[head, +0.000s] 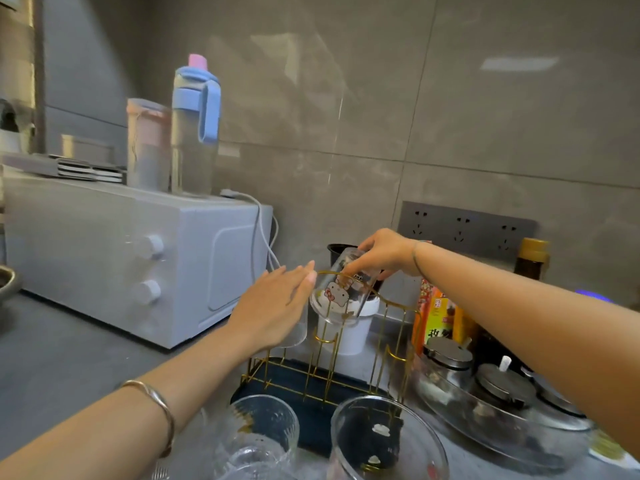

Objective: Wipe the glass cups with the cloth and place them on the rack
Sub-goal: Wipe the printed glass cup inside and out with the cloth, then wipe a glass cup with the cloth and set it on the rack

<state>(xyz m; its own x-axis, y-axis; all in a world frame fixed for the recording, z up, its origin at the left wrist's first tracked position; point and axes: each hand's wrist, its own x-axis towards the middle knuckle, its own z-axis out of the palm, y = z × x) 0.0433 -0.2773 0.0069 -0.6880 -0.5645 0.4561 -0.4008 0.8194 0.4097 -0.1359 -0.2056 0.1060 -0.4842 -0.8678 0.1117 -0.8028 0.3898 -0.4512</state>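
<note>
Over the gold rack (346,358), her right hand (384,252) grips a tilted cartoon-printed glass cup (341,289); her left hand (277,303) hovers beside it, fingers straight.

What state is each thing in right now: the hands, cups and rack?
Rack: upright on the counter.
Printed cup: tilted, held at the rack's top wire, not set down.
Right hand: grips the printed cup.
Left hand: open, fingers straight, beside the printed cup.
Ribbed cup: on the rack, partly hidden by the left hand.
Nearest cup: near the rack, which way up unclear.
</note>
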